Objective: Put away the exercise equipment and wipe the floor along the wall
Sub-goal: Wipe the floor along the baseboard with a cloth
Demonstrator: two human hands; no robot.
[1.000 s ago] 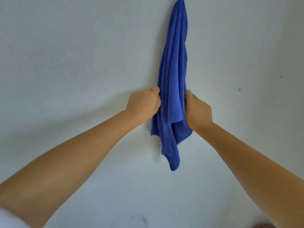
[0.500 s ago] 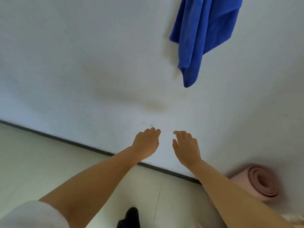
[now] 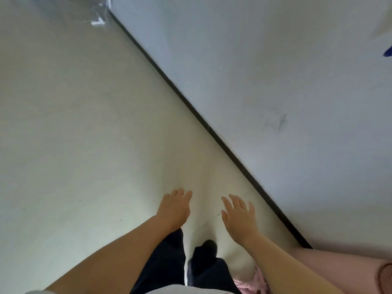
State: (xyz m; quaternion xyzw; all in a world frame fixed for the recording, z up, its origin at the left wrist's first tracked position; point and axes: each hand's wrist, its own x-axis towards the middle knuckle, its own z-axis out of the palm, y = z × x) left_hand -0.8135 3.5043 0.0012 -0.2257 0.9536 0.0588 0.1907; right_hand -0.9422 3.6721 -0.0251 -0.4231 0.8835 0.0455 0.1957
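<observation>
Fingers, left: on your left hand (image 3: 175, 206) the fingers (image 3: 180, 193) are straight and loosely together, palm down, holding nothing.
Fingers, right: on your right hand (image 3: 239, 217) the fingers (image 3: 234, 203) are spread a little and relaxed, thumb out to the side, holding nothing.
Hands: both hang in the air above the floor (image 3: 84, 134), apart from each other and touching neither floor nor wall.
Floor: pale and glossy; its edge meets the white wall (image 3: 275, 60) along a dark baseboard (image 3: 191, 102) that runs diagonally from the top left to the lower right.
Cloth: you see only a blue tip (image 3: 388, 52) at the right edge, up on the wall, well apart from both hands.
Mat: the rolled pink mat (image 3: 343, 270) lies on the floor at the wall's foot in the lower right corner, just beyond your right forearm.
Pink bundle: something soft and pink (image 3: 257, 281) sits beside your right leg; too blurred to name.
Legs: your dark trousers (image 3: 167, 264) and one dark shoe (image 3: 210, 245) stand on the floor below the hands.
Wall mark: a grey scuff (image 3: 275, 122) shows on the wall above the baseboard.
</observation>
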